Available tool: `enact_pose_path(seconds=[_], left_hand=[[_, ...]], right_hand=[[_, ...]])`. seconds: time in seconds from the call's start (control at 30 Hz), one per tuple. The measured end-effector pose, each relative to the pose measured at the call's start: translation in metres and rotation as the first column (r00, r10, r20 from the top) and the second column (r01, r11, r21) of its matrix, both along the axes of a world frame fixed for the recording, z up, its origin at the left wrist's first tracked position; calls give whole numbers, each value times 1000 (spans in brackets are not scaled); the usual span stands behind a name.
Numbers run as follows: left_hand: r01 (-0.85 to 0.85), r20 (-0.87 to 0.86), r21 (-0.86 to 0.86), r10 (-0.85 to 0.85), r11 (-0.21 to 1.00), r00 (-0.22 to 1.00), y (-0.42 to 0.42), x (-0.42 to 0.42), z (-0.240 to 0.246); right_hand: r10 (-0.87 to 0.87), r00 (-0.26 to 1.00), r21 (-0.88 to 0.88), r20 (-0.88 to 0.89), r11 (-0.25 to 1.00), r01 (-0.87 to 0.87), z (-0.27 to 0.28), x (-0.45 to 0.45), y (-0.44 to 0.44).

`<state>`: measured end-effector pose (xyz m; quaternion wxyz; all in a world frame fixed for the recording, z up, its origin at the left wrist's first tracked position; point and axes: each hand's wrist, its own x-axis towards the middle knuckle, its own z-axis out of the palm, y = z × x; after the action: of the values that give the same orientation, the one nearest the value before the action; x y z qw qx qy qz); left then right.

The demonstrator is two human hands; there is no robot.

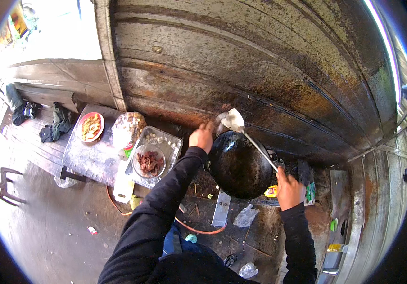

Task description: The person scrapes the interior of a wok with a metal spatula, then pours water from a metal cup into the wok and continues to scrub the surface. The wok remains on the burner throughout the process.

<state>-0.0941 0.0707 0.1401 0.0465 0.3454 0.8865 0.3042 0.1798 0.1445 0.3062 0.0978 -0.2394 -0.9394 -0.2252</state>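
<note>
My right hand [290,190] grips the long metal handle of a wok spatula [233,120]. Its broad, pale-smeared blade is raised above the far rim of a black wok [240,167]. A dark, oily bottom shows in the wok, with no food visible there. Beyond the wok's far left rim is my left hand [201,136], its fingers bent beside a blurred greyish object [221,122]; whether they hold it cannot be made out. Left of that hand, a clear bowl of dark reddish-brown meat pieces [149,161] sits on a metal tray [175,142] with small pale round bits.
A low table [93,161] at left bears a plate of food [91,127] and a plastic bag [129,124]. An orange hose [203,231] runs along the floor below the stove. Stained wall panels [189,71] rise behind the wok. A yellow packet [271,191] lies near my right hand.
</note>
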Motion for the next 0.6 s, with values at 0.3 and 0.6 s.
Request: enact_pose_path(seconds=[0.3,0.6], left_hand=[[-131,-84,121,141,984,986,-24,81,19],[-471,752,648,-599,599,274,-77,198,-2]], right_hand=[[32,998,-57,-58,998,-35,1,66,-35],[-40,943,-340,-330,937,-80,-12,164,-45]])
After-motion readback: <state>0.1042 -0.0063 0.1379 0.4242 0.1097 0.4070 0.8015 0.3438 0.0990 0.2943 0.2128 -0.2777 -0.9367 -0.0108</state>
